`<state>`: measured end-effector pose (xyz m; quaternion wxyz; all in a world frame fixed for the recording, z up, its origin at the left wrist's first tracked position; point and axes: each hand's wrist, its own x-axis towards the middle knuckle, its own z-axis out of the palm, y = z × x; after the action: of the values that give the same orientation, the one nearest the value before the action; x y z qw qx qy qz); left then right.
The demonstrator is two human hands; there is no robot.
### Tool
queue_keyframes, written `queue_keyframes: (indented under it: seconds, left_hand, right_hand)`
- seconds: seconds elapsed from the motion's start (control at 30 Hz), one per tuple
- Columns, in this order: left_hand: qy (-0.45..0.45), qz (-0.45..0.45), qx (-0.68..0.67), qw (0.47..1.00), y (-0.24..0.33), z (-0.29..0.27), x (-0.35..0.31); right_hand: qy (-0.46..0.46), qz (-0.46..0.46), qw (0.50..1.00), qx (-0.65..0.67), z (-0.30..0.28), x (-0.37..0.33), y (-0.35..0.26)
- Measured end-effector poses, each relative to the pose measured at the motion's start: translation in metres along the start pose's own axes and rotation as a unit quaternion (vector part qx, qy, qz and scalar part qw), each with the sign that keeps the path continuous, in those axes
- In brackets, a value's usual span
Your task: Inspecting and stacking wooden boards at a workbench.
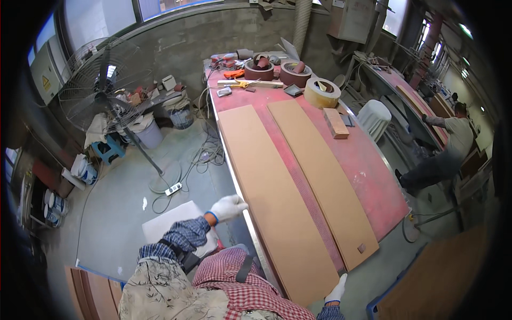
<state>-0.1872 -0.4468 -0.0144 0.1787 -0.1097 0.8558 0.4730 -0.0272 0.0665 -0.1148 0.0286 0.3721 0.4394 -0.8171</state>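
Note:
Two long tan boards lie side by side on a red-topped workbench (368, 178). My left hand (228, 208), in a white glove with a blue cuff, is closed at the long edge of the left board (272, 197). Its fingertips meet that edge; whatever they pinch is hidden. Low in the view, my right hand (336, 291), also white-gloved, is at the near right corner of the same board. Most of its fingers are hidden. On the near end of the right board (325, 170) rests a small brown block (361, 248).
Abrasive rolls (259, 70), a tape roll (322, 93) and a wooden block (335, 124) stand on the bench's far part. A pedestal fan (101, 96) and a power strip (173, 189) with cables are on the left. Another person (453, 138) works at a bench on the right.

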Motion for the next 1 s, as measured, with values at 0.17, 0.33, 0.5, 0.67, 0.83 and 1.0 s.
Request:
queue_keyframes:
  seconds: [0.17, 0.33, 0.5, 0.67, 0.83, 1.0]
  left_hand:
    - [0.082, 0.086, 0.182, 0.976, 0.064, -0.062, 0.086]
    - [-0.032, 0.271, 0.327, 0.905, 0.109, -0.031, 0.179]
    - [-0.061, 0.371, 0.306, 0.874, 0.127, -0.021, 0.271]
    - [0.094, 0.323, 0.357, 0.871, 0.129, -0.098, 0.35]
    - [-0.324, 0.441, 0.352, 0.759, 0.146, -0.046, 0.363]
    - [-0.643, 0.278, 0.329, 0.633, 0.153, 0.004, 0.369]
  right_hand:
    - [0.052, 0.006, 0.998, 0.03, 0.012, -0.002, -0.004]
    - [0.109, -0.028, 0.994, 0.017, 0.041, -0.007, -0.011]
    - [0.182, -0.072, 0.98, -0.043, 0.081, -0.011, -0.024]
    - [0.255, -0.097, 0.955, -0.115, 0.108, -0.012, -0.036]
    - [0.296, -0.102, 0.94, -0.137, 0.113, -0.015, -0.04]
    - [0.324, -0.121, 0.929, -0.13, 0.108, -0.025, -0.038]
